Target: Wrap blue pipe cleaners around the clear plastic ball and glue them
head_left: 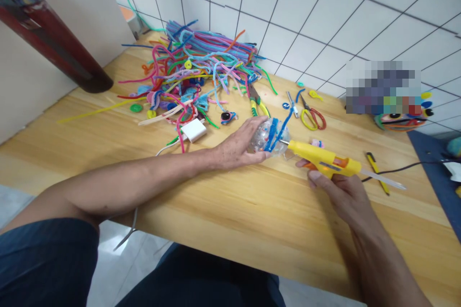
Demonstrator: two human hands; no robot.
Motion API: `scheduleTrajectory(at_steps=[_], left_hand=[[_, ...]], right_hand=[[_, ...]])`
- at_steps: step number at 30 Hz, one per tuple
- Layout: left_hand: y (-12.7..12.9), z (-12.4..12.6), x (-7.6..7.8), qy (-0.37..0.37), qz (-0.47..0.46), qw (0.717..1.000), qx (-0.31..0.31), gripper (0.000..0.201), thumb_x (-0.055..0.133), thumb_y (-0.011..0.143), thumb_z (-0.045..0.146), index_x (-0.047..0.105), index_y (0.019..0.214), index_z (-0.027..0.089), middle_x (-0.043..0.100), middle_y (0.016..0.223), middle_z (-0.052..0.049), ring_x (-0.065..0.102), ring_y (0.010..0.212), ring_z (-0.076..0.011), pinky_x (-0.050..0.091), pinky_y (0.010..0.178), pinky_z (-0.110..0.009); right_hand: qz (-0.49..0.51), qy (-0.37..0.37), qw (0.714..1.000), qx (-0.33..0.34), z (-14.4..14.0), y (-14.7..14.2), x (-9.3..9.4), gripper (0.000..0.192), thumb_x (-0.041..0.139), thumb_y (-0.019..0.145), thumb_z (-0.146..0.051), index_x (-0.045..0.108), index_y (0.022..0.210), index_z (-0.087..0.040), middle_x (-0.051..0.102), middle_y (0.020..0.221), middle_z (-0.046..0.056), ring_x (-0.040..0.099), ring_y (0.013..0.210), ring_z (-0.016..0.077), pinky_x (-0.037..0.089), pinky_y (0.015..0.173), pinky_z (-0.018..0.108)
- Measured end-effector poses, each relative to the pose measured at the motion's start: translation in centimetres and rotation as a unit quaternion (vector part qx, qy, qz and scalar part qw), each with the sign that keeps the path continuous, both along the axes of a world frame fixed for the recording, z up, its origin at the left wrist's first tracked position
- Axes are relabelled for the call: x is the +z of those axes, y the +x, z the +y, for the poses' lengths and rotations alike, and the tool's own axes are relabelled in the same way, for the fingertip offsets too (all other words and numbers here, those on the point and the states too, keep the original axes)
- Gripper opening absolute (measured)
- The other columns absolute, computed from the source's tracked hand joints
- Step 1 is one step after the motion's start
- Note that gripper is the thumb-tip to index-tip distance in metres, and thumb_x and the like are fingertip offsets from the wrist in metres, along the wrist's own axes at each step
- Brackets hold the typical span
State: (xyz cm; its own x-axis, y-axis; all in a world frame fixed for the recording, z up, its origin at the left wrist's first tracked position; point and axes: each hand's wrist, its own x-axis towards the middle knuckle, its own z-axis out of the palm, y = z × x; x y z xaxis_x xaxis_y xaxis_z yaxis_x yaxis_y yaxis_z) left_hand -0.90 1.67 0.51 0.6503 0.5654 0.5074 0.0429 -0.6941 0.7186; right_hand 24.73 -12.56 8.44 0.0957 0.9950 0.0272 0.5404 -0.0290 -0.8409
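The ball point(257, 138) is held by the left hand point(236, 146), right of whose fingers point(253, 124) the gun point(315, 154), clasped by the right hand point(342, 191), is aimed leftward.

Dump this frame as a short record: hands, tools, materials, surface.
left_hand: left hand holds clear ball bearing blue fuzzy strips
right_hand: right hand grips yellow glue gun
gun_tip: at the strips; contact unclear
glue_stick: translucent stick juts from gun's rear
loose_tools: pliers, red-and-yellow-handled scissors, yellow cutter
materials: heap of multicoloured pipe cleaners near the tiled wall
other: white power adapter, dark red cylinder
surface: wooden table
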Motion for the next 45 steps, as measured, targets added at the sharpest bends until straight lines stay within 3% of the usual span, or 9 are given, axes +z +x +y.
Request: scheduleTrajectory(at_steps=[4,10,16,20,27,35,39,45], left_hand=[[-0.04,-0.08,0.07,0.002,-0.003,1.0,0.002,0.088,0.073,0.095,0.051,0.027,0.164,0.022,0.047,0.163,-0.022,0.046,0.156,-0.0395,0.04,0.131,-0.064],[-0.06,-0.23,0.34,-0.01,0.004,1.0,-0.004,0.089,0.074,0.093,0.049,0.029,0.165,0.023,0.047,0.164,-0.02,0.045,0.157,-0.0398,0.039,0.131,-0.064],[0.07,-0.17,0.15,-0.005,-0.002,1.0,-0.001,0.087,0.073,0.094,0.05,0.03,0.165,0.024,0.048,0.164,-0.018,0.045,0.156,-0.0388,0.04,0.132,-0.063],[0.04,-0.18,0.17,-0.009,-0.006,1.0,-0.002,0.088,0.074,0.093,0.048,0.029,0.165,0.023,0.047,0.164,-0.02,0.045,0.156,-0.04,0.039,0.132,-0.063],[-0.01,-0.16,0.22,-0.014,0.005,1.0,-0.001,0.089,0.074,0.093,0.05,0.029,0.165,0.023,0.047,0.164,-0.02,0.044,0.157,-0.0388,0.039,0.132,-0.062],[-0.15,-0.1,0.1,-0.01,0.007,1.0,0.002,0.091,0.074,0.093,0.05,0.028,0.166,0.021,0.046,0.165,-0.021,0.044,0.157,-0.0396,0.04,0.132,-0.062],[-0.17,-0.09,0.11,-0.003,0.002,1.0,0.0,0.089,0.073,0.094,0.049,0.028,0.165,0.021,0.046,0.164,-0.021,0.045,0.157,-0.0388,0.039,0.132,-0.062],[-0.15,-0.1,0.11,-0.004,0.007,1.0,0.0,0.09,0.074,0.094,0.051,0.027,0.165,0.021,0.045,0.165,-0.021,0.044,0.157,-0.0393,0.039,0.132,-0.062]], right_hand=[[0.008,-0.004,1.0,0.0,-0.05,0.01,-0.08,0.031,0.078,0.086,-0.051,0.073,0.07,-0.026,0.081,0.096,0.008,0.072,0.089,0.0276,0.057,0.066,0.036],[0.042,-0.02,0.999,-0.003,0.11,0.0,0.14,0.024,0.075,0.09,-0.052,0.076,0.082,-0.029,0.075,0.082,0.005,0.062,0.072,0.0227,0.054,0.062,0.036],[0.014,-0.033,0.999,0.011,0.21,-0.15,0.22,0.04,0.075,0.09,-0.056,0.068,0.064,-0.027,0.077,0.09,0.008,0.067,0.085,0.0274,0.056,0.066,0.037],[0.013,-0.042,0.999,0.026,0.03,-0.4,0.17,0.042,0.074,0.091,-0.057,0.068,0.063,-0.026,0.075,0.085,0.008,0.068,0.085,0.0281,0.057,0.07,0.039],[0.048,-0.028,0.998,-0.017,0.18,0.1,0.27,0.026,0.076,0.089,-0.054,0.078,0.091,-0.028,0.072,0.081,0.004,0.057,0.066,0.0206,0.05,0.059,0.036],[0.015,-0.037,0.999,0.014,0.32,0.12,0.45,0.041,0.076,0.089,-0.055,0.066,0.062,-0.025,0.076,0.09,0.008,0.066,0.08,0.0255,0.055,0.067,0.038],[0.019,-0.031,0.998,0.042,0.38,0.18,0.49,0.046,0.076,0.09,-0.055,0.063,0.059,-0.023,0.078,0.098,0.01,0.068,0.087,0.0262,0.056,0.071,0.037],[0.037,-0.032,0.998,0.046,0.14,-0.14,0.01,0.04,0.074,0.093,-0.051,0.067,0.064,-0.024,0.071,0.082,0.008,0.068,0.09,0.0272,0.057,0.072,0.037]])
